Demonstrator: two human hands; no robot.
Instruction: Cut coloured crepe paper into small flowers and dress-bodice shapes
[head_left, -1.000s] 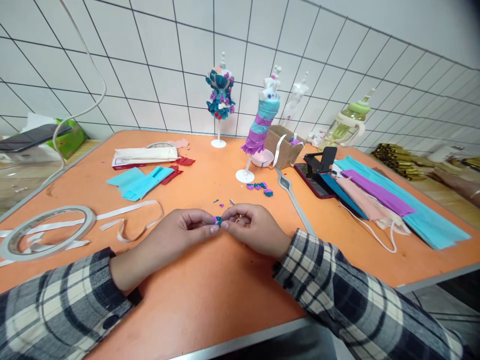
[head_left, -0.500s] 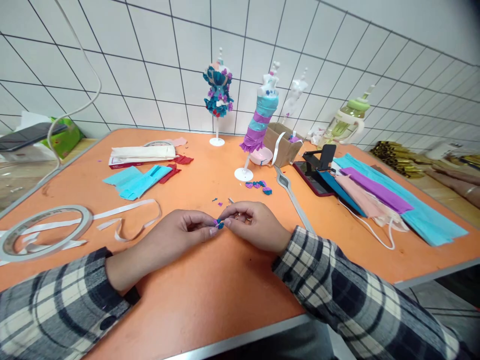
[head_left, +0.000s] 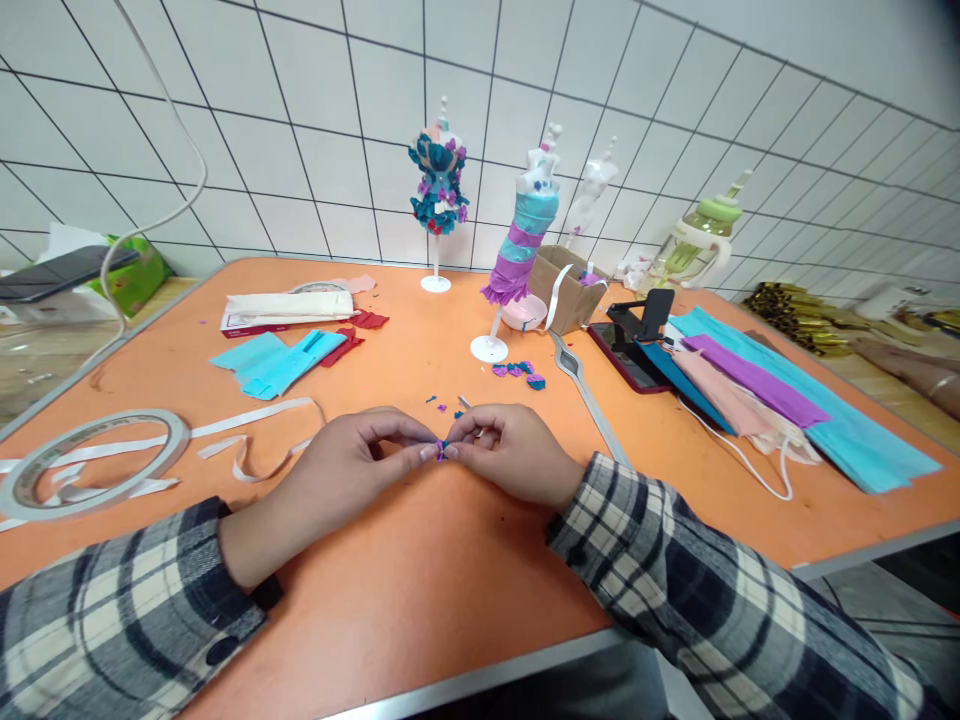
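Between my two hands is a small purple and teal crepe-paper piece (head_left: 441, 451), mostly covered by fingertips. My left hand (head_left: 367, 450) pinches its left side between thumb and fingers. From the other side my right hand (head_left: 517, 450) pinches it too, its fingertips nearly touching the left ones. Tiny paper scraps (head_left: 442, 408) lie on the orange table (head_left: 420, 580) just beyond. Several similar purple and teal paper pieces (head_left: 517, 370) rest behind my right hand, near a mini dress form (head_left: 525, 235) wrapped in blue and purple paper.
A tape roll (head_left: 176, 450) and white ribbon (head_left: 255, 410) lie left, with folded blue paper (head_left: 277, 362) behind. Another decorated dress form (head_left: 439, 190) stands at the back. Right are a cardboard box (head_left: 570, 290), a phone (head_left: 622, 355), a bottle (head_left: 697, 240) and coloured paper sheets (head_left: 795, 400).
My fingertips have shifted slightly on the small paper piece, and more of its purple part shows between them. Both hands keep their pinch, and the view has moved a little.
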